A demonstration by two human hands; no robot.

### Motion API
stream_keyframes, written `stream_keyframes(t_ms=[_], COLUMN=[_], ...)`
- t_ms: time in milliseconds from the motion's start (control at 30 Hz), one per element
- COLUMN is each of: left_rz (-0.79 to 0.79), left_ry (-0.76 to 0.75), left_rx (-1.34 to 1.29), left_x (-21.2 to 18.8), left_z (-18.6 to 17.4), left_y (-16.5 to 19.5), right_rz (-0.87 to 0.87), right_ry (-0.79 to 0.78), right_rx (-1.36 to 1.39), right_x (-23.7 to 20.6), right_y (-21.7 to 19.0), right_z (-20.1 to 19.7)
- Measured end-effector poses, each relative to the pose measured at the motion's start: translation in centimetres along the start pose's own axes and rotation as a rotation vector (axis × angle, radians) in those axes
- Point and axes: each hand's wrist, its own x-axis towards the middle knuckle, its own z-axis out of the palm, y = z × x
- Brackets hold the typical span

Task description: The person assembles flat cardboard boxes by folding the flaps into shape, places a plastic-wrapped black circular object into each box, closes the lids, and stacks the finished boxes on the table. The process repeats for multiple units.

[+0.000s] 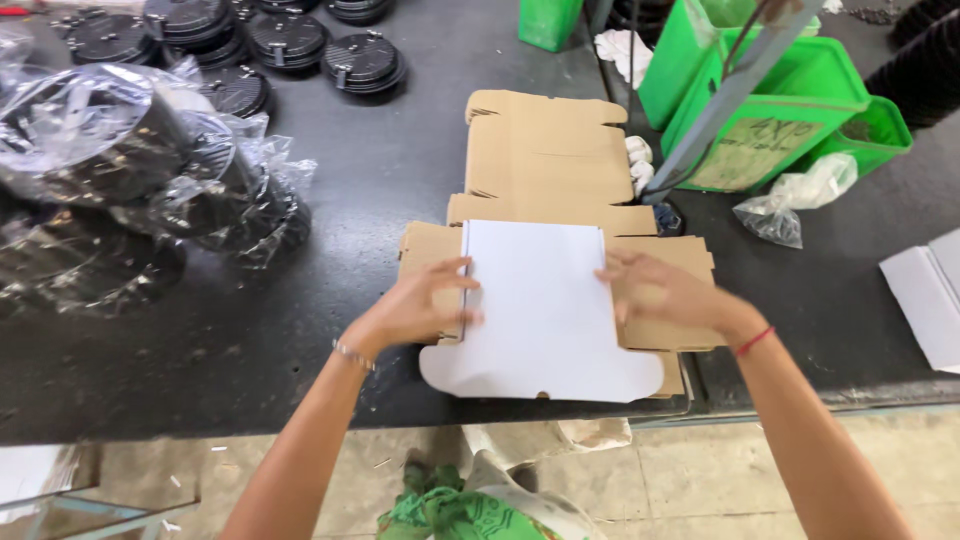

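A flat, unfolded cardboard box blank (545, 310) lies at the near edge of the dark worktable (380, 190), white side up with brown side flaps. My left hand (425, 300) grips its left flap, fingers curled over the fold. On the right flap rests my right hand (660, 290), fingers spread along the crease. A stack of more brown blanks (548, 150) lies just behind it.
Black round parts wrapped in clear plastic (140, 170) pile up at the left, with bare black discs (300, 45) behind. Green bins (770, 100) and a small plastic bag (790, 205) stand at the right. A white blank (930, 290) lies far right.
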Motion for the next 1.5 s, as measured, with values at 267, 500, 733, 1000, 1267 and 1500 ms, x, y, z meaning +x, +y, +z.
stream_keyframes(t_ms=[267, 500, 733, 1000, 1267, 1500], left_rz=[-0.079, 0.111, -0.19, 0.262, 0.311, 0.003], left_ry=[0.1, 0.366, 0.524, 0.919, 0.619, 0.741], left_rx=[0.129, 0.048, -0.143, 0.453, 0.371, 0.407], left_x=[-2.9, -3.2, 0.0, 9.7, 9.8, 15.5], left_z=[4.2, 6.3, 0.2, -4.7, -8.4, -9.7], left_y=[2.1, 0.9, 2.7, 6.0, 4.8, 7.6], right_rz=[0.407, 0.586, 0.342, 0.117, 0.051, 0.445], right_ry=[0.065, 0.349, 0.431, 0.799, 0.645, 0.523], right_rx=[-0.066, 0.305, 0.314, -0.262, -0.522, -0.169], right_x=[-3.2, -2.8, -1.0, 5.7, 4.9, 8.8], right_y=[-4.0, -5.6, -4.7, -2.0, -0.7, -3.2], right_z=[5.2, 8.6, 0.7, -6.6, -9.1, -13.7])
